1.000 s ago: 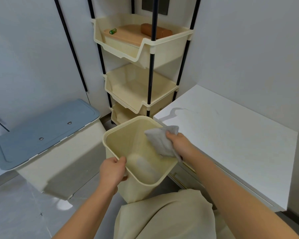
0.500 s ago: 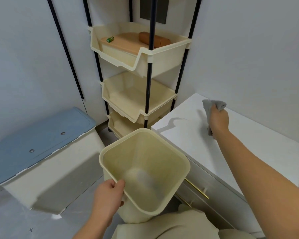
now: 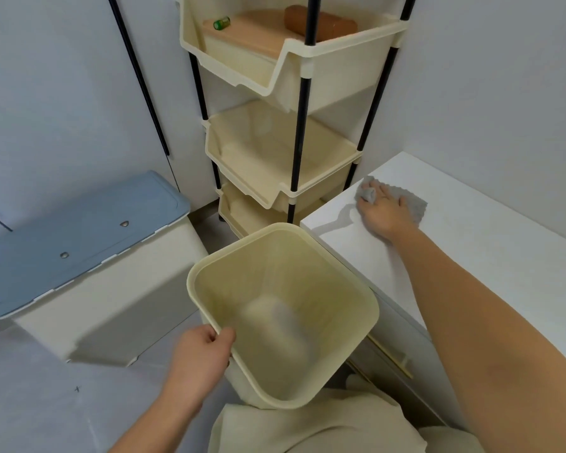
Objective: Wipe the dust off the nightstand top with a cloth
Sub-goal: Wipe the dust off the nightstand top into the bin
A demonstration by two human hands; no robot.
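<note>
The white nightstand top (image 3: 490, 256) fills the right side of the head view. A grey cloth (image 3: 415, 204) lies spread on its far left corner, and my right hand (image 3: 384, 212) presses flat on it with the fingers stretched out. A fold of cloth bunches up at my fingertips. My left hand (image 3: 200, 353) grips the near rim of a cream plastic bin (image 3: 356, 308), held tilted beside the nightstand's left edge. The bin's inside looks bare.
A cream three-tier rack (image 3: 285, 178) on black poles stands in the corner just left of the nightstand; its top tier holds a wooden board, a brown roll and a small green bottle (image 3: 221, 22). A storage box with a blue lid (image 3: 79, 230) sits at left on the grey floor.
My right hand carried the cloth out of the bin, up over the nightstand, and now lays it flat on the top's far left corner. The left hand keeps holding the bin.
</note>
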